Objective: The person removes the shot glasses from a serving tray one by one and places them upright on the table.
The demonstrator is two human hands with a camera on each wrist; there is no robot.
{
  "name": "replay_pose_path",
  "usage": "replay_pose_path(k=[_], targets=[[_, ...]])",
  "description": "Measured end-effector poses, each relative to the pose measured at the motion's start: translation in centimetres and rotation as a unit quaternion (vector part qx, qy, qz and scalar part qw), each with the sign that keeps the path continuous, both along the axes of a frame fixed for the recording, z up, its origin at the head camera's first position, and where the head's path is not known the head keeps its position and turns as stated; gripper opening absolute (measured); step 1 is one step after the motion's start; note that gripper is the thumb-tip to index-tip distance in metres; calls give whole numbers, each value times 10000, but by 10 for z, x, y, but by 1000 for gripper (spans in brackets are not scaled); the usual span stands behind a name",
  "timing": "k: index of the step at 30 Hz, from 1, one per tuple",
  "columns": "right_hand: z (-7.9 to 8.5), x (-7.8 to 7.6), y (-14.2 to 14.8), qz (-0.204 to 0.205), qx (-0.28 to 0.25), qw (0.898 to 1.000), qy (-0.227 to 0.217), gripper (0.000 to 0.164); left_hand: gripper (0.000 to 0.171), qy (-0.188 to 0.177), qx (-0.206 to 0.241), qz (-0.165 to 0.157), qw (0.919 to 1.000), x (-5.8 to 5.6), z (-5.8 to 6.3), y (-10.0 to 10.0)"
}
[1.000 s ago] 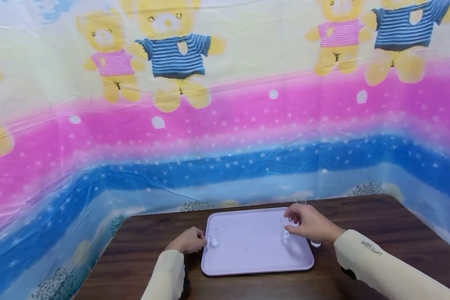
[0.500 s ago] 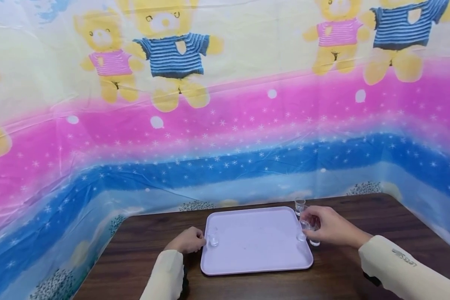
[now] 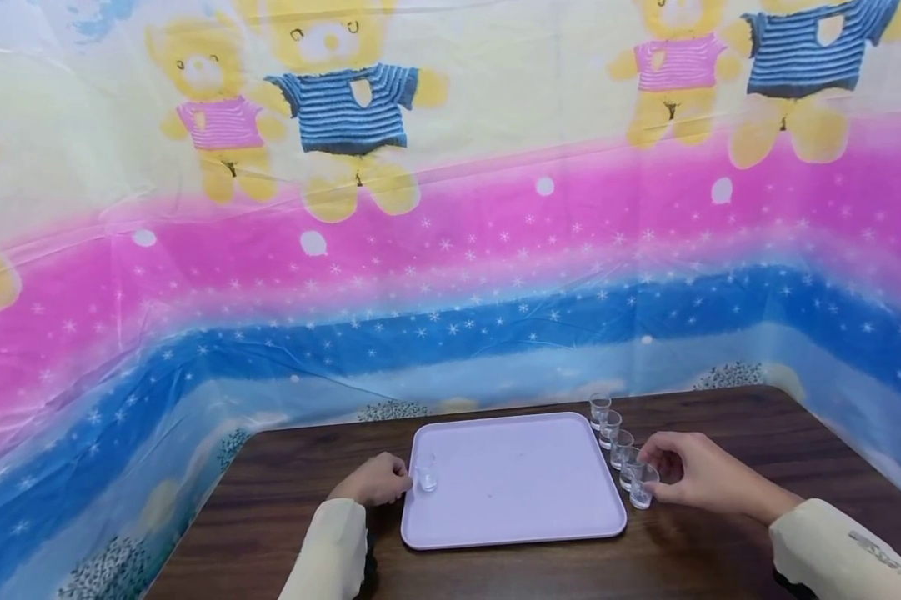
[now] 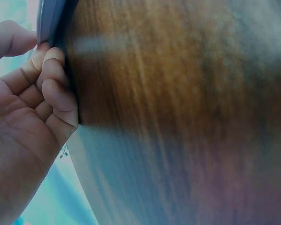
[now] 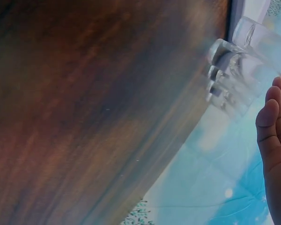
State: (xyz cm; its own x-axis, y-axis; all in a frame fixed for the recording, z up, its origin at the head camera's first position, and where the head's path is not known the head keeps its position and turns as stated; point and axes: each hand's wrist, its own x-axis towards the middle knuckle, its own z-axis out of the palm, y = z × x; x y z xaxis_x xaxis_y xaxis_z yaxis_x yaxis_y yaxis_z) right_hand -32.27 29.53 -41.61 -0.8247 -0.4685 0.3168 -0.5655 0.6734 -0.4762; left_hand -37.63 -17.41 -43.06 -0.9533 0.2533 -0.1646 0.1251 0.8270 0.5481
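Observation:
A lilac tray [image 3: 513, 487] lies on the dark wooden table. My left hand [image 3: 378, 480] pinches its left rim between thumb and curled fingers, as the left wrist view confirms. Just inside that rim, one small clear shot glass [image 3: 427, 476] stands on the tray. Along the tray's right side, several matching shot glasses [image 3: 610, 431] form a slanting row on the wood. With thumb and fingertips, my right hand [image 3: 708, 475] holds the nearest shot glass [image 3: 641, 490] of that row. In the right wrist view the row of glasses [image 5: 224, 70] overlaps and is partly blurred.
The wooden table [image 3: 285, 517] reaches back to a patterned cloth backdrop [image 3: 450, 250] printed with bears. The far row glass [image 3: 600, 410] stands close to the table's back edge.
My right hand has carried a shot glass from above the tray's right part, over its right rim, to the near end of the row. My left hand stays at the tray's left rim.

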Motion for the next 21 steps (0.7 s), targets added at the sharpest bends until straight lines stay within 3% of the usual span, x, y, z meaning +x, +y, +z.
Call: replay_pose_path(k=[21], targets=[[-15,1,8,52,-14,10000,-42,24,15,2,15,-9,10000,1,1,1]])
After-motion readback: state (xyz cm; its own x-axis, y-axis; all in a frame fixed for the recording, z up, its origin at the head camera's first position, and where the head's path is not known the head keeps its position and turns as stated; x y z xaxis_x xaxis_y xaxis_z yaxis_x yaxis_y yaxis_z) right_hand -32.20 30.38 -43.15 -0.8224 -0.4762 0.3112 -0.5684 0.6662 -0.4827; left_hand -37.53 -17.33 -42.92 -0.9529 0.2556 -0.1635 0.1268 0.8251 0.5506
